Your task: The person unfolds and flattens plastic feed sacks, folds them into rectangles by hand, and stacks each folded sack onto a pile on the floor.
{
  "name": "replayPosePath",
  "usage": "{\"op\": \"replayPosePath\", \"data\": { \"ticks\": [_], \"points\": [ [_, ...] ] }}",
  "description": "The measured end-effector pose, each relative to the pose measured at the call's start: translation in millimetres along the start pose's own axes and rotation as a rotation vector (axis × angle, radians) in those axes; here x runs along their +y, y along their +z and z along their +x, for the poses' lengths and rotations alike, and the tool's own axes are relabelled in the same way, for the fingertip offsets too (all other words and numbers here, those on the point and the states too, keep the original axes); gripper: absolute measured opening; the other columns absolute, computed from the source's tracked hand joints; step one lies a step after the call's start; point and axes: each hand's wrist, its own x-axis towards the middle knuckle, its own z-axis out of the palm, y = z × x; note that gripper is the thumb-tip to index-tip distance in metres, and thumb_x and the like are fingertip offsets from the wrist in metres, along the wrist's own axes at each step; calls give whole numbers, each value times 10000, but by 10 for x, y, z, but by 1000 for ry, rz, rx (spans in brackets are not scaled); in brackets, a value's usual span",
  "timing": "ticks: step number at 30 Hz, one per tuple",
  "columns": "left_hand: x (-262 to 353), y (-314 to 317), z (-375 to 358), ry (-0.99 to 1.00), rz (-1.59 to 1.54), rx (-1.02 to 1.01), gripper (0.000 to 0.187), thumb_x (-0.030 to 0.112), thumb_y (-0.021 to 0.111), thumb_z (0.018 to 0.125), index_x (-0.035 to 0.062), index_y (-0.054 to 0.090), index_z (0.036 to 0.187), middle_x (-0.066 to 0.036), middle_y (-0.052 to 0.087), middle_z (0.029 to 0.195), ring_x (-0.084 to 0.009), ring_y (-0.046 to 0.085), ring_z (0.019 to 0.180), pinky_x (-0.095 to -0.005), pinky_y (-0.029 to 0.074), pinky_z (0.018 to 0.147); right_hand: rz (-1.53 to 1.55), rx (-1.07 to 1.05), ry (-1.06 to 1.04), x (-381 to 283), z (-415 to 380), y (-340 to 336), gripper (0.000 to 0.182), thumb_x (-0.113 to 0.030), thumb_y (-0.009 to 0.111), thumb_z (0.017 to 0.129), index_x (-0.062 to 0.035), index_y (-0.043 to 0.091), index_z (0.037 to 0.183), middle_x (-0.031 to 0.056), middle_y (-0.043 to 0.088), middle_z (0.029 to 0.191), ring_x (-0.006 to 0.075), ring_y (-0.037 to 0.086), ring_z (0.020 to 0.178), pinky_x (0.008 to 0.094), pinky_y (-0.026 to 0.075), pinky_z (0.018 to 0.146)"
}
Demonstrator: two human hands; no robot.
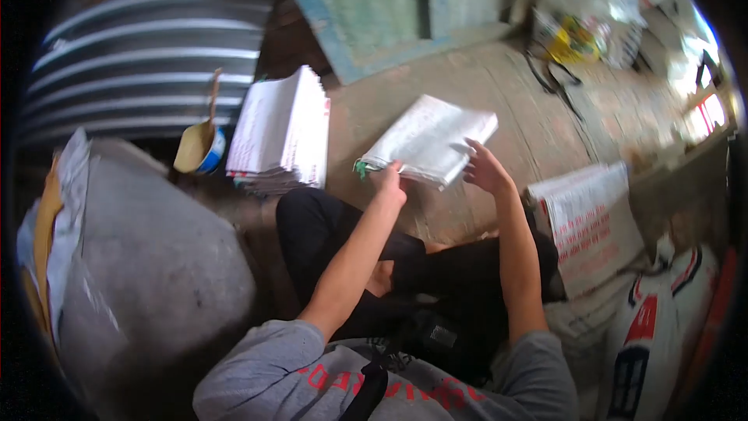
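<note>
The left hand (393, 178) is pinching the near edge of the folded bundle (432, 136) over the floor (538, 132) (even pressure should suit aligning layers); the right hand (487, 170) is hovering beside it, fingers apart, contact unclear.

Bare floor (538, 125) lies open beyond the white bundle, while the tall stack (273, 132) and the corrugated metal (148, 62) block the left.

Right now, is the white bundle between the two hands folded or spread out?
Folded: the bundle lies as a compact rectangle, layered edges stacked along its near side.
</note>
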Motion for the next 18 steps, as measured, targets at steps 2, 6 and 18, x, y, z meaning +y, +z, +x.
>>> {"op": "replayPosePath", "data": {
  "ticks": [2, 6, 18],
  "points": [
    [205, -10, -243, 131, 110, 64, 506, -6, 632, 838, 92, 412, 1284, -103, 568, 1175, -237, 637, 951, -387, 569, 676, -13, 52, 8, 155, 293, -269, 335, -422, 648, 874, -151, 574, 1058, -15, 532, 888, 122, 511, 748, 282, 418, 646],
    [576, -70, -578, 235, 92, 27, 775, 1, 652, 831, 105, 231, 1474, -110, 437, 1399, -247, 498, 1206, -379, 431, 998, -233, -50, -178, 234, 265, -224, 278, -341, 637, 908, -159, 571, 1108, -31, 549, 916, 113, 533, 820, 292, 445, 733],
    [3315, -660, -831, 969, -177, -254, 551, 30, 649, 865, 54, 417, 1365, -125, 561, 1264, -245, 575, 1126, -387, 485, 962, -128, -446, -260, 21, -417, 569, 691, -396, 585, 915, -125, 315, 1491, 83, 525, 1301, 192, 553, 1088, 395, 443, 947]
  ]
}}
